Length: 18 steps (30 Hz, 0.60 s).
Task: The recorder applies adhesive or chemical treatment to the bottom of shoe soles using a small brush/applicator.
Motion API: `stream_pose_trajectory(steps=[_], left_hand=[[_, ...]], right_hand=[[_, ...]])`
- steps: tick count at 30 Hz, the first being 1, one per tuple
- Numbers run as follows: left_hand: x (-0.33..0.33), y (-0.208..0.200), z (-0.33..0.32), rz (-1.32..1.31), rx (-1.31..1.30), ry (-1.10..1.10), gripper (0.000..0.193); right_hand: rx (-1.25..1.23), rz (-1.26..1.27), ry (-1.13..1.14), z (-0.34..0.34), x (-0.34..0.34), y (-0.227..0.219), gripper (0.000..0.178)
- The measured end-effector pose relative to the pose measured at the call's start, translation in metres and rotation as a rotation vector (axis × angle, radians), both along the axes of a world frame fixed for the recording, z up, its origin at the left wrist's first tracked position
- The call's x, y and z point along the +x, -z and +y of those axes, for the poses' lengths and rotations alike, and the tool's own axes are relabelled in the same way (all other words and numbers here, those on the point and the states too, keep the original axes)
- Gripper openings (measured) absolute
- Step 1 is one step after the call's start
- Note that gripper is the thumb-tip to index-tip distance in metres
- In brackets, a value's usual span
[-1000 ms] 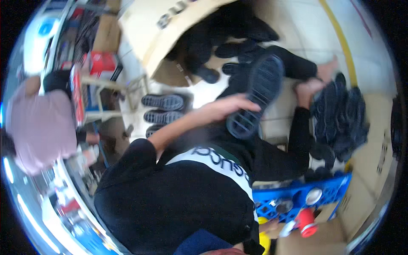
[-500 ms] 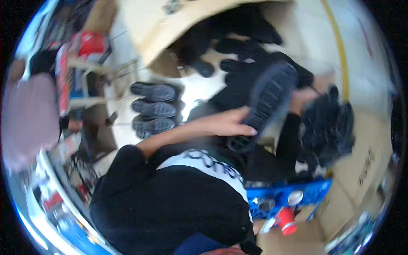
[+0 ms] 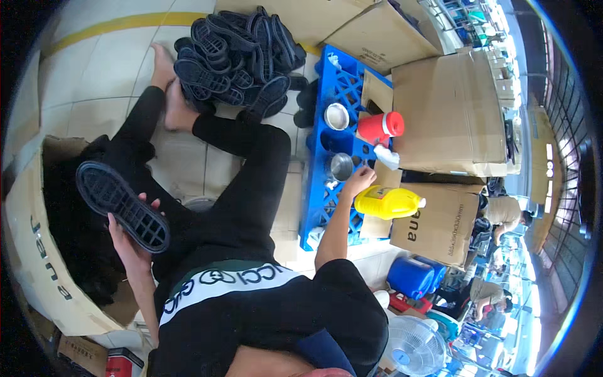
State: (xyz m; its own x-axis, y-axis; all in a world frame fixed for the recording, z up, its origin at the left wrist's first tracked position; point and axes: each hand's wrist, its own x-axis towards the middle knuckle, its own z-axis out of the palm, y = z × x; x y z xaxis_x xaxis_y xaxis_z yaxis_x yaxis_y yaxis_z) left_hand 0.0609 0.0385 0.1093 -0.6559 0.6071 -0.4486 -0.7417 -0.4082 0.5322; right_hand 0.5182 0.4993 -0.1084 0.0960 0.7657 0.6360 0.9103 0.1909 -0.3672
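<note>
Black sole (image 3: 121,206) fills the left hand (image 3: 130,244), seemingly beside a lettered carton (image 3: 74,294)

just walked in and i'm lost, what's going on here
A person's left hand holds a black shoe sole. The right hand is at a metal cup on a blue pallet; its exact grip is unclear. A yellow bottle is close by. More black soles lie heaped near the bare feet.
</note>
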Motion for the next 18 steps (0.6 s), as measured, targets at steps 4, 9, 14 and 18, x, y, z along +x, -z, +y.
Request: stream_pose_trajectory(steps=[4,9,14,18], left_hand=[[-0.017,0.006,0.019,0.018,0.134,0.175,0.085],[-0.021,0.003,0.054,-0.029,0.077,0.318,0.084],[-0.022,0.000,0.084,0.098,0.096,0.494,0.084],[-0.021,-0.001,0.093,0.156,0.225,0.581,0.080]], right_hand=[[-0.114,-0.454,0.243,-0.011,-0.024,-0.031,0.011],[-0.752,1.310,-0.557,-0.066,-0.173,-0.143,0.024],[-1.173,1.274,-1.047,-0.166,-0.332,-0.249,0.016],[-1.113,1.219,-1.243,-0.211,-0.406,-0.286,0.015]])
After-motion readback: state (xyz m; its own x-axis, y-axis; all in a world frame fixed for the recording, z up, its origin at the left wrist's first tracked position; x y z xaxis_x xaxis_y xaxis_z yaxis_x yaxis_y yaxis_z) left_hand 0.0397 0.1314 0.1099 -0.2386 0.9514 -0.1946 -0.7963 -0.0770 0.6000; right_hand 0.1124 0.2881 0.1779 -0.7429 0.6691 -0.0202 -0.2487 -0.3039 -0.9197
